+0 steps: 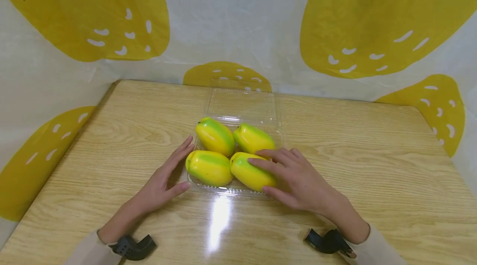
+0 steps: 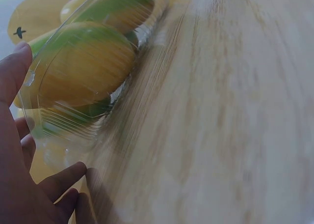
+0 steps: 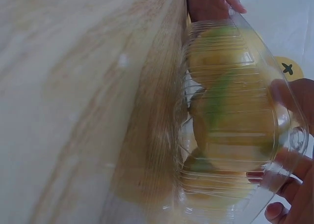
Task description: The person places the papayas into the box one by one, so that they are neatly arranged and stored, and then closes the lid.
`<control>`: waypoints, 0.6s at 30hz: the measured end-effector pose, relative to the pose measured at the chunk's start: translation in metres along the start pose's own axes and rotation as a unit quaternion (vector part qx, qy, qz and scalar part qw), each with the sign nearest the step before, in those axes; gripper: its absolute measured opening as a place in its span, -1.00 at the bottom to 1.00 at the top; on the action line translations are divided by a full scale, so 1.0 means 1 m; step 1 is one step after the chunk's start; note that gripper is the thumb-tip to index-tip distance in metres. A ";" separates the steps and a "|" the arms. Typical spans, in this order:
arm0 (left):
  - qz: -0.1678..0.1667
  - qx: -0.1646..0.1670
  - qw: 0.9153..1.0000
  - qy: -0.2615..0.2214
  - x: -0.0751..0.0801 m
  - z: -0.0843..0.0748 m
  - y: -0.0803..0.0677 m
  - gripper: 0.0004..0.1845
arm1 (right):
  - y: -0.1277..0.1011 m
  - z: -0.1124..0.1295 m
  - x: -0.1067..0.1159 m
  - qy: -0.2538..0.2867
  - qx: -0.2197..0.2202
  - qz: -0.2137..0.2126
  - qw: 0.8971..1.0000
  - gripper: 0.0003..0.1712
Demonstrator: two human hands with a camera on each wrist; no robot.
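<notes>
A clear plastic clamshell tray lies on the wooden table with its lid open and folded back. It holds several yellow-green fruits. My left hand lies flat beside the tray's left wall, its straight fingers touching the rim next to the front left fruit. My right hand rests on the front right fruit, fingers laid over its top and thumb at the tray's front rim. The left wrist view shows the tray wall and my left hand against it. Fingers show through the tray in the right wrist view.
A white sheet printed with big yellow fruit shapes hangs round the back and both sides of the table. Bare wood stretches left and right of the tray. A black wrist mount sits on each forearm.
</notes>
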State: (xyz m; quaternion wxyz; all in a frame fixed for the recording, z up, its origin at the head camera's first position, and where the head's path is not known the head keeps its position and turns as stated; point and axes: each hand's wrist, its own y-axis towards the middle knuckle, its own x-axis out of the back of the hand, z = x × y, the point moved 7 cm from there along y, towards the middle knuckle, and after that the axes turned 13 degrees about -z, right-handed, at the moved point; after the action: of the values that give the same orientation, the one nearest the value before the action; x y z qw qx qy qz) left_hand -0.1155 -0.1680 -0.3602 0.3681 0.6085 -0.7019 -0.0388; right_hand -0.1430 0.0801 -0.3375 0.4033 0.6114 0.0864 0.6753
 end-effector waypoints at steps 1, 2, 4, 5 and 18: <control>0.000 -0.001 1.000 0.000 0.000 0.000 0.000 -0.28 | 0.000 0.000 0.000 0.000 0.001 -0.001 1.000 -0.33; 0.000 -0.001 1.000 0.000 0.000 0.000 0.000 -0.28 | 0.000 0.000 0.000 0.000 0.001 -0.001 1.000 -0.34; 0.000 -0.003 1.000 0.000 0.000 0.000 -0.001 -0.29 | -0.001 0.000 0.000 0.000 0.002 -0.001 1.000 -0.34; -0.001 -0.003 1.000 -0.001 0.000 0.000 -0.001 -0.28 | -0.001 0.000 0.000 0.000 0.002 -0.001 1.000 -0.34; -0.002 -0.005 1.000 0.004 -0.002 0.000 -0.002 -0.28 | -0.003 -0.001 0.000 0.001 0.001 0.002 1.000 -0.32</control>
State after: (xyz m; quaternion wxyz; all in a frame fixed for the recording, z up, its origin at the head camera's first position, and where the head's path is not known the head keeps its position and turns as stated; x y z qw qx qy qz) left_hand -0.1142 -0.1671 -0.3619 0.3736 0.6084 -0.6990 -0.0403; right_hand -0.1429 0.0821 -0.3395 0.4013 0.6117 0.0863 0.6763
